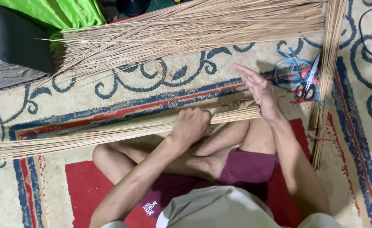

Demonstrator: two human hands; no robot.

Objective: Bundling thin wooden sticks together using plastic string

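While the person is seated cross-legged on the patterned carpet [110,101], a bundle of thin straw sticks [89,137] is clenched by the left hand [190,124] near its right end. The bundle is laid approx. horizontal across the carpet, from the left edge to a point just above the knees, w/ cut ends at the right.

The right hand [253,86] is held open and flat, fingers straight, palm turned toward the cut ends; nothing is gripped. Contact btwn palm and stick ends cannot be told.

A larger loose pile of sticks [186,29] is spread along the top edge of the carpet. A second stick bundle [327,71] is laid approx. vertical near the right edge. Scissors [307,84], black handles, are placed just beside it, on a tangle of blue string [287,67]. A green cloth [63,12] is seen at the top left corner.
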